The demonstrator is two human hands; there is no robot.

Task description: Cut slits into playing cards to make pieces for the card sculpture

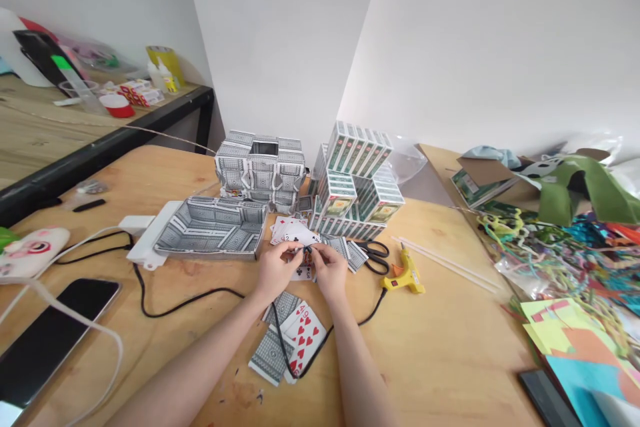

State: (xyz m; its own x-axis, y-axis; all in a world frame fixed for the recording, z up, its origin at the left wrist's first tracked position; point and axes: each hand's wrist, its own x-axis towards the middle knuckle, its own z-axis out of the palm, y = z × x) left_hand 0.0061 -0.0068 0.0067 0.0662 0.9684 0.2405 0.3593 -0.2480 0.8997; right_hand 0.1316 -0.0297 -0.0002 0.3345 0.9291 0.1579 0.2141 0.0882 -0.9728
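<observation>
Cards (309, 333) lie in 2 groups on the worktop (440, 347), 1 under both hands, 1 nearer, crossed by 1 cord (299, 375). Beyond: 1 box (265, 177), 1 stack of packs (340, 198), 1 tray (215, 233). Rightward: 1 glue gun (407, 275), 1 pair of scissors (371, 253), 2 rods (453, 268). Left hand (277, 271) and right hand (331, 271), fingertips pinched, hold 1 dark piece (307, 249).

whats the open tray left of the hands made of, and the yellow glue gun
The tray looks like glossy card, apparently playing cards: grey patterned backs line it. The glue gun seems hard, smooth plastic, judging by its even yellow moulded body.
</observation>
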